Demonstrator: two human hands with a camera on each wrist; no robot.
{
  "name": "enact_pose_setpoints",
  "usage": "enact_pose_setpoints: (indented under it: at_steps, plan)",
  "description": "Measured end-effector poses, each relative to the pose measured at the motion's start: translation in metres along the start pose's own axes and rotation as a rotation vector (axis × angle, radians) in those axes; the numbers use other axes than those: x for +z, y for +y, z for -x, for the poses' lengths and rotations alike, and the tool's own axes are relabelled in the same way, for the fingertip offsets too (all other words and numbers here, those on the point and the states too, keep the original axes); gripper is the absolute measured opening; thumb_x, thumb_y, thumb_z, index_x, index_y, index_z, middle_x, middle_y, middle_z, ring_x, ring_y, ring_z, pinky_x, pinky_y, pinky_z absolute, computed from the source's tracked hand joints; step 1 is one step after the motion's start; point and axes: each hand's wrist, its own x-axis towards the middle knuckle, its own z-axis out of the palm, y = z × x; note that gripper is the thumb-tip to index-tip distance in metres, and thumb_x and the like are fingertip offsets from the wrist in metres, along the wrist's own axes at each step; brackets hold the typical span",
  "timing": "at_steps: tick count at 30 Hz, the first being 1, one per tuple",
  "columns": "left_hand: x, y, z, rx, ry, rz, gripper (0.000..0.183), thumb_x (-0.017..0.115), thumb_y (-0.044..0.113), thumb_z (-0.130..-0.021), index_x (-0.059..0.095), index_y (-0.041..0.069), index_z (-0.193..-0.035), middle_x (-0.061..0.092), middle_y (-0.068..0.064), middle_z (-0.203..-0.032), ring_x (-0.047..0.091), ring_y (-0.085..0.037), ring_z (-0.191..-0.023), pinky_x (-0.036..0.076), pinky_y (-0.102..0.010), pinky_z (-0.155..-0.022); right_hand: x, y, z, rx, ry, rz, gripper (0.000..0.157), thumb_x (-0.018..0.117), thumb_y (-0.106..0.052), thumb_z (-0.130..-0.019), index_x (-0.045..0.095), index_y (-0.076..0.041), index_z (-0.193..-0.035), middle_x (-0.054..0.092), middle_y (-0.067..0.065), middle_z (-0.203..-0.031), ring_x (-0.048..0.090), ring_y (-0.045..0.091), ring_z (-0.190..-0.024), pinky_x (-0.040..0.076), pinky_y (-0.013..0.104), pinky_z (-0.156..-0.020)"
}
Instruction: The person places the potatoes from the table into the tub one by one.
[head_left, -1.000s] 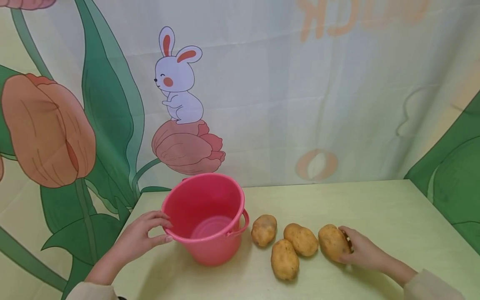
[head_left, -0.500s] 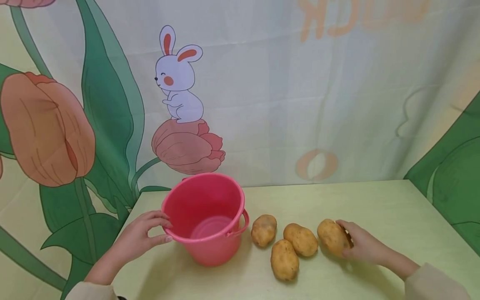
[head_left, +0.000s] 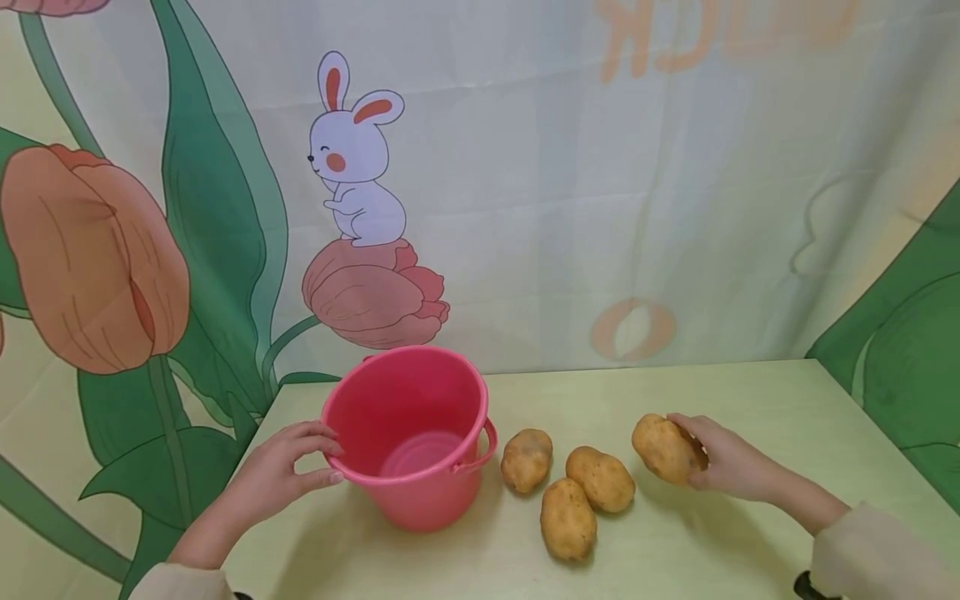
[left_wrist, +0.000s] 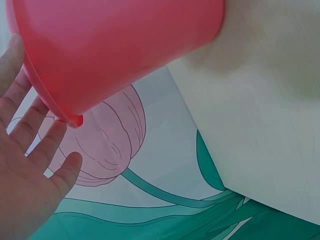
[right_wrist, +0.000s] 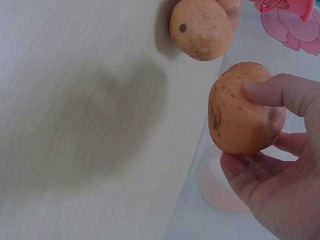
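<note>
A pink bucket stands on the table with its mouth tilted towards the camera; no potato shows inside. My left hand holds its left rim, fingers over the edge and thumb outside. The left wrist view shows the left hand against the bucket's rim. My right hand grips a potato above the table. In the right wrist view, thumb and fingers of the right hand are round the raised potato.
Between bucket and right hand lie a potato, a second potato and a third potato. The bucket's handle hangs at its right side. A printed curtain rises behind the pale table.
My right hand has lifted the potato off the table, up and slightly away from me. The left hand and the bucket have stayed put.
</note>
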Motion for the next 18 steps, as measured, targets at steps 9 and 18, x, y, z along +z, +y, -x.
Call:
enact_pose_setpoints:
  at_steps: [9,18]
  plan:
    - [-0.001,0.001,-0.001,-0.007,-0.007,0.004,0.025,0.072,0.035,-0.07,0.066,0.022,-0.09,0.058,-0.003,-0.108,0.051,-0.023,-0.103,0.052,-0.03,-0.07,-0.012,-0.009,-0.008,-0.011,-0.021,0.029,0.074,0.068,0.003,-0.061,0.035,0.012,-0.126,0.048,0.024,-0.113,0.048,0.027,-0.096,0.045,0.027,-0.07]
    - [-0.001,0.001,0.0,-0.013,-0.005,0.006,0.025,0.071,0.035,-0.07,0.066,0.022,-0.09,0.058,-0.002,-0.108,0.051,-0.023,-0.103,0.051,-0.029,-0.07,-0.022,-0.021,-0.019,-0.058,-0.021,0.056,0.074,0.069,0.004,-0.061,0.036,0.011,-0.126,0.048,0.024,-0.115,0.048,0.032,-0.102,0.046,0.037,-0.076]
